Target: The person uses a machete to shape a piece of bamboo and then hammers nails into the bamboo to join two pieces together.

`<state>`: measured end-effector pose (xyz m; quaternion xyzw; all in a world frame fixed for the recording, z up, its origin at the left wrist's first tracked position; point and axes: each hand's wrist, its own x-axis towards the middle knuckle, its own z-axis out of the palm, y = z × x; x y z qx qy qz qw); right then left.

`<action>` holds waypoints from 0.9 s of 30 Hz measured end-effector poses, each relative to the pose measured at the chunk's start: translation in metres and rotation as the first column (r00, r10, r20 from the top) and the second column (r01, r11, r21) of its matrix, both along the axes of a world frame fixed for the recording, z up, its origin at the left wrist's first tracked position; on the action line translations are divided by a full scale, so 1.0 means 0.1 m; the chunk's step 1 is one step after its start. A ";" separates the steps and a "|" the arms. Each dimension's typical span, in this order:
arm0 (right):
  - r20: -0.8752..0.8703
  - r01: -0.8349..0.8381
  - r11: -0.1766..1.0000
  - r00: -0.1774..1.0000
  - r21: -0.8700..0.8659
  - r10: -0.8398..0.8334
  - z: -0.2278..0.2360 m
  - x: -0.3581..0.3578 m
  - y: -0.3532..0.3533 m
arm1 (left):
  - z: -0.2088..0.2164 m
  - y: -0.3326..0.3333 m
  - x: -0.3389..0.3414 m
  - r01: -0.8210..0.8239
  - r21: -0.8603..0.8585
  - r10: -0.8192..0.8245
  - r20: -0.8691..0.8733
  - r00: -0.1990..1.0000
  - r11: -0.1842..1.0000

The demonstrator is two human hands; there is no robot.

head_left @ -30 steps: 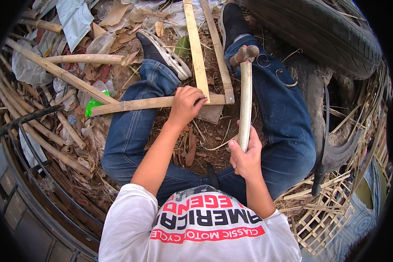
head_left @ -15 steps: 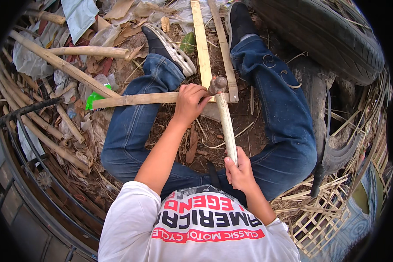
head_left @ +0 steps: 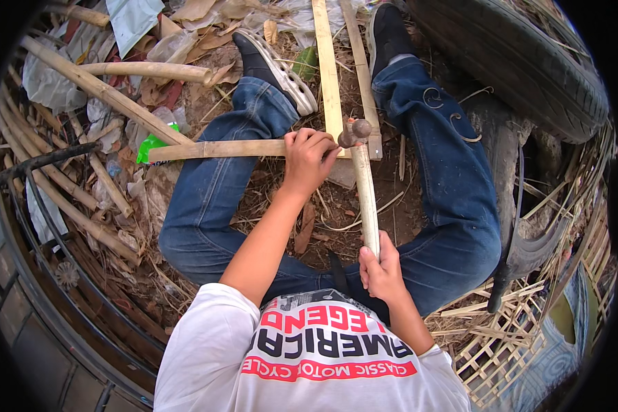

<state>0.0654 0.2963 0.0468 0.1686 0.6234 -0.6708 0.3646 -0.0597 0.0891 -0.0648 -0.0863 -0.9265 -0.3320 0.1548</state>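
Seen from the head camera, a person in a white shirt and blue jeans (head_left: 213, 182) sat on littered ground (head_left: 340, 220), legs spread around a bamboo frame. The hammer (head_left: 366, 196) stretched forward from the right hand (head_left: 382, 266), its rounded head poised above the joint between the knees. The right fingers were clamped around the lower part of the pale handle, a low hold that likely gave the head reach and swing.

The left hand (head_left: 307, 161) lay over the bamboo crosspiece (head_left: 230, 149), apparently to keep it from shifting. Its fingers were bent and close together, thumb and forefinger drawn toward each other just beside the hammer's head; whether they pinched something small could not be told, nor whether metal touched skin.

The crosspiece ran over the left leg, perhaps using it as a prop, toward the near ends of a pale slat (head_left: 328, 69) and a darker slat (head_left: 358, 58), both extending away between the feet. A flat piece (head_left: 342, 176) showed beneath the joint, probably serving as backing. A tire (head_left: 522, 62) lay beyond the right leg, and bamboo poles (head_left: 110, 96) were strewn at left.
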 end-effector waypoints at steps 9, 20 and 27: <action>-0.002 -0.023 1.000 1.000 -0.005 0.023 0.01 0.01 0.01 | -0.01 0.00 0.01 -0.013 -0.029 0.013 0.007 1.000 1.000; 0.005 -0.008 1.000 1.000 -0.015 0.008 0.01 -0.01 0.03 | -0.01 0.00 0.00 -0.012 -0.005 0.012 -0.002 1.000 1.000; 0.020 -0.034 0.999 0.999 -0.009 0.034 0.10 -0.06 0.03 | -0.01 -0.01 -0.01 -0.004 -0.016 0.005 0.013 1.000 1.000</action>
